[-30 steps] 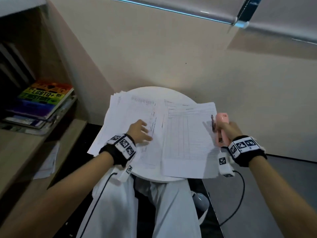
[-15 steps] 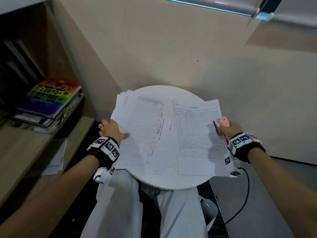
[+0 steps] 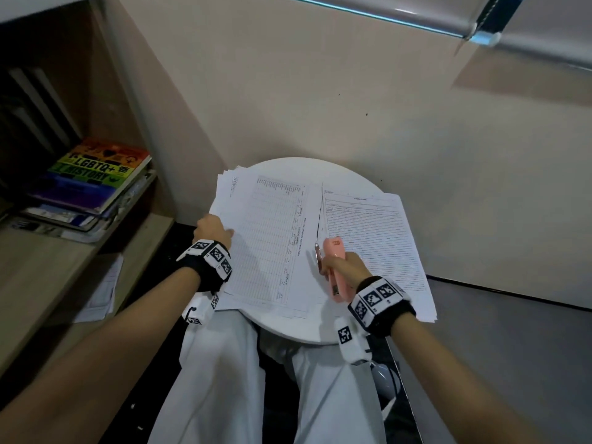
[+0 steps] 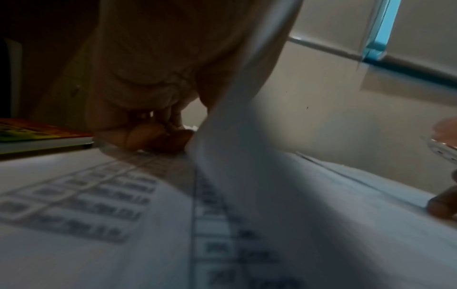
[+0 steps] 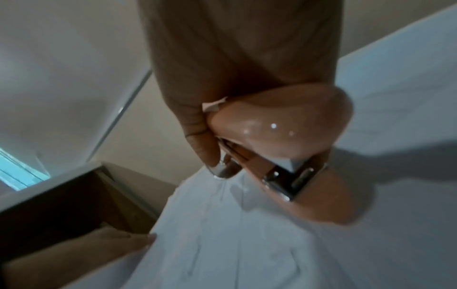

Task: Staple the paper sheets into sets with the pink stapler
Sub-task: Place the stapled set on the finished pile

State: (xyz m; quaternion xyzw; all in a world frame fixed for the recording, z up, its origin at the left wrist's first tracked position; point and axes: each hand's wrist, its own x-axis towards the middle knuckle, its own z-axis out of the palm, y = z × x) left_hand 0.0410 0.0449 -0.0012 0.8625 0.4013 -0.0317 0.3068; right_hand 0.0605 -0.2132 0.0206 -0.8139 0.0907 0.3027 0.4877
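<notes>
Two stacks of printed paper lie on a round white table: a left stack of tabled sheets and a right stack of lined forms. My left hand is at the left edge of the left stack. In the left wrist view its fingers curl under a lifted sheet. My right hand grips the pink stapler over the gap between the stacks, nose pointing away from me. The right wrist view shows the stapler hovering above the paper, its metal mouth facing the sheets.
A wooden shelf on the left holds a pile of books, and a loose sheet lies on its lower board. A beige wall stands right behind the table. My knees in white trousers are under the table's near edge.
My left hand slid from the top of the left stack to its left edge and lifted a sheet. My right hand carried the stapler from the right stack's outer edge to the middle.
</notes>
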